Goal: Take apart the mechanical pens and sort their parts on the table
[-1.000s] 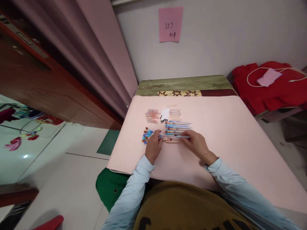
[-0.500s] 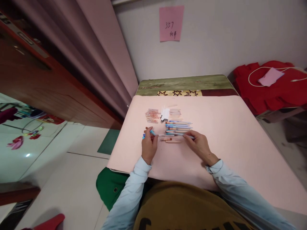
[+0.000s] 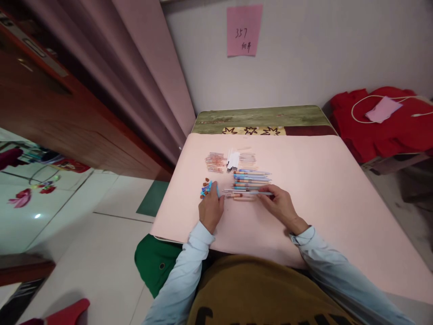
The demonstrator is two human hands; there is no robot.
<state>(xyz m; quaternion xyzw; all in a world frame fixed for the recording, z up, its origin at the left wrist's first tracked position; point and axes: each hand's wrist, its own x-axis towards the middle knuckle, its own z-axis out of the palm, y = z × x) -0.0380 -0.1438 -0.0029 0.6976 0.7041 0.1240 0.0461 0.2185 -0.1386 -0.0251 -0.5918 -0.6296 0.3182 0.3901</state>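
My right hand (image 3: 279,205) pinches a pale blue pen barrel (image 3: 267,193), which points left over the table. My left hand (image 3: 211,208) is lowered beside a small pile of blue and brown pen pieces (image 3: 205,189), its fingers closed around a blue pen piece (image 3: 218,191) that shows between thumb and forefinger. Between the hands lies a stack of blue and tan pens (image 3: 252,178). Just below the stack are a few loose tan and brown pen parts (image 3: 238,196). My fingers partly hide the pieces they hold.
Behind the hands lie a bundle of brownish clear tubes (image 3: 215,162), white refills with black tips (image 3: 232,160) and pale clear tubes (image 3: 248,159). Pink paper (image 3: 304,180) covers the table. A red cloth (image 3: 379,135) with a cable is at right; a wooden door (image 3: 91,131) stands left.
My left hand has come down and turned beside the blue and brown pieces, which show more fully now. My right hand has barely moved and still holds the barrel.
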